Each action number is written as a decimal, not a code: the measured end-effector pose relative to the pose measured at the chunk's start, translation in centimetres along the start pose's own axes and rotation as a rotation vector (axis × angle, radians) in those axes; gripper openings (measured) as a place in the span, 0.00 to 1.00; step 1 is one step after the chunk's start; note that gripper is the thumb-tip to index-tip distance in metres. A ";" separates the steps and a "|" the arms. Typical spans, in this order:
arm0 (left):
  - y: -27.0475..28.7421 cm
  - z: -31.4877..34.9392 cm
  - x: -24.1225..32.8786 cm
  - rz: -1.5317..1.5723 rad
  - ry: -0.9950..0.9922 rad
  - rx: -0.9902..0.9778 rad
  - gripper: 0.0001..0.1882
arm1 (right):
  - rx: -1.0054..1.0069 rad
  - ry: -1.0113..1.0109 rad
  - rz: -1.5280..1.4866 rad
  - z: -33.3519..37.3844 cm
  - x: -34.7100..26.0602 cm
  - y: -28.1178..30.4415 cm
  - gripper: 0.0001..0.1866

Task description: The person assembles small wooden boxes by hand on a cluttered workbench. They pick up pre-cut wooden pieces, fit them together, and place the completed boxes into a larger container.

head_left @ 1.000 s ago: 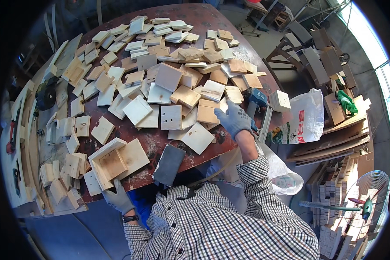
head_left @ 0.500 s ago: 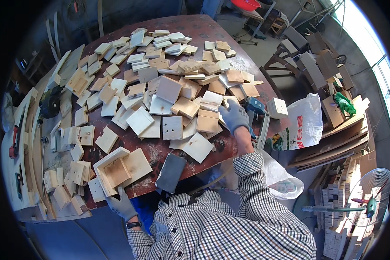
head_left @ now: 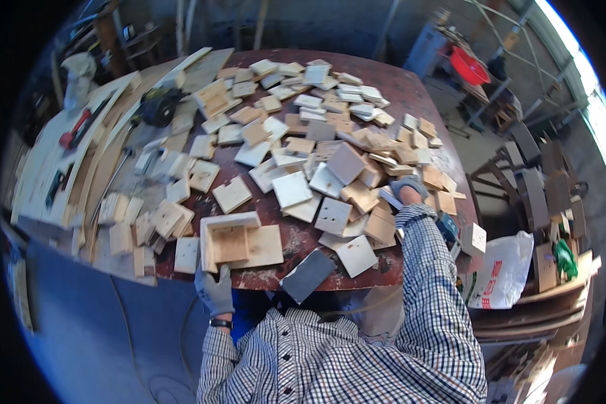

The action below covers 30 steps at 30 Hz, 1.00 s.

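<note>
My left hand (head_left: 215,293), in a grey work glove, grips the near left corner of a small open wooden box (head_left: 204,246) at the table's front edge. A flat pale board joins the box's right side. My right hand (head_left: 409,186), also gloved, reaches into the right side of a heap of wooden blocks. Its fingers are bent down among the pieces, and what they hold, if anything, is hidden. A pale block with holes (head_left: 333,216) and a tan block (head_left: 381,227) lie nearer to me. Beside my right forearm is a blue-green power tool (head_left: 446,226).
A dark flat slab (head_left: 308,276) overhangs the front edge of the red table (head_left: 276,271). Long boards, a black tool (head_left: 160,106) and a red-handled tool (head_left: 75,130) lie at left. A white block (head_left: 473,239) and a white sack (head_left: 501,273) are at right.
The view has turned, so the table appears shifted. My right hand has moved farther over the heap, away from the power tool. My left hand stays on the box.
</note>
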<state>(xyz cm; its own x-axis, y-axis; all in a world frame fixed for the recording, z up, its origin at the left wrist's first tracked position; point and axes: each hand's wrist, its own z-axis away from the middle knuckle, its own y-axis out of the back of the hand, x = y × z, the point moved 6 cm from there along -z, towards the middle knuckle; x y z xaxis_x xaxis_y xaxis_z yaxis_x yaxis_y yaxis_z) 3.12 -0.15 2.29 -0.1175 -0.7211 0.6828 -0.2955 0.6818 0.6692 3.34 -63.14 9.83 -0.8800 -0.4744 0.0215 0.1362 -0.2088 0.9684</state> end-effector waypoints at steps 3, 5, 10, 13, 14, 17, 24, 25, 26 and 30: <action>-1.8 -0.9 1.8 0.092 -0.039 -0.013 0.29 | 0.121 -0.025 0.136 -9.0 6.4 -2.9 0.37; -0.9 -0.8 1.1 0.013 -0.069 0.025 0.31 | 0.058 0.168 0.060 -8.2 3.8 -1.7 0.37; 0.3 0.2 1.0 -0.012 -0.088 0.080 0.32 | -0.215 0.136 -0.117 -3.8 5.6 0.3 0.38; -0.9 -0.2 1.7 0.017 -0.084 -0.005 0.29 | -0.130 0.168 -0.202 0.6 9.9 4.2 0.37; -1.0 0.2 1.1 -0.006 -0.062 -0.007 0.28 | -0.081 0.255 -0.376 1.5 10.6 4.0 0.33; -1.1 0.0 1.5 0.049 -0.056 -0.018 0.27 | -0.300 0.304 -1.316 10.6 9.2 3.8 0.30; -1.2 0.3 1.0 0.054 -0.029 0.021 0.28 | -1.180 0.609 -2.128 22.9 -0.9 -1.6 0.47; -0.9 0.0 1.3 0.013 -0.050 0.033 0.29 | -1.374 0.767 -2.163 26.0 -3.7 0.6 0.43; -0.7 -0.1 1.7 0.061 -0.051 0.030 0.28 | -1.574 0.929 -2.180 28.3 -5.5 2.0 0.38; -0.4 -0.4 1.3 0.091 -0.024 0.017 0.28 | -1.293 0.571 -1.830 28.7 -9.6 -2.9 0.44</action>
<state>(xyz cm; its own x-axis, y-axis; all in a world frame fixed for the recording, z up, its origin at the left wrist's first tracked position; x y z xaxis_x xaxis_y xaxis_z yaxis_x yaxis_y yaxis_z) 3.43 -1.34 3.02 -0.1675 -0.6591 0.7332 -0.2987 0.7427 0.5993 -1.67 -33.45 13.95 -0.2325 0.7203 -0.6535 -0.0517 -0.6802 -0.7312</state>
